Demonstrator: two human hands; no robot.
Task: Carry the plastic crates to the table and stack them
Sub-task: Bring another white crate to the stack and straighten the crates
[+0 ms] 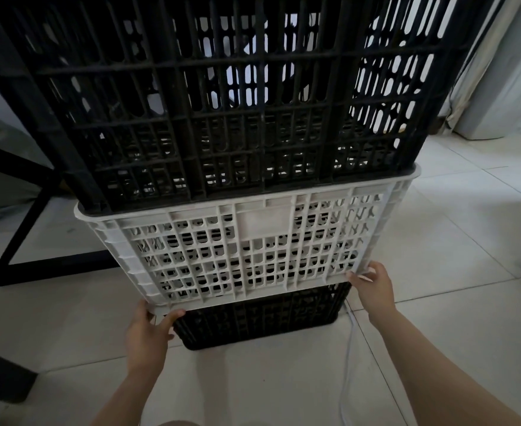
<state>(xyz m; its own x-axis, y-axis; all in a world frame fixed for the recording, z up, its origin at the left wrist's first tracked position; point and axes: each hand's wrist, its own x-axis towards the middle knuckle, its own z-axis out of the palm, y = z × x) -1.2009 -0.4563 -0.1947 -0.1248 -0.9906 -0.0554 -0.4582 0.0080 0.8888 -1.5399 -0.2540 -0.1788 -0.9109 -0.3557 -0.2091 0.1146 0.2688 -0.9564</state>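
Pale floor tiles (437,348) fill the lower view, with a black frame (22,235), perhaps a table leg, at the left and a light curtain or wall panel (505,72) at the upper right. Three slotted plastic crates stand nested in a stack on the floor: the top black crate (222,87) looms largest and is cut off by the upper edge, the white crate (246,241) sits under it, and the bottom black crate (262,315) shows only a low strip beneath.

Both hands are at the white crate's lower rim. The left hand (148,336) has its thumb pressed along the rim's front edge, its fingers curled out of sight under the corner. The right hand (374,287) pinches the opposite lower corner, fingertips on the rim.

This looks like the pick-up step, before any carrying. Next comes a level lift of the white crate, with the black one riding on it, clear of the bottom crate, which may cling and rise too.

Whether the grip is firm yet cannot be told. No table top is in view, and a thin white cable (349,348) trails along the floor near the right arm, its ends unseen.
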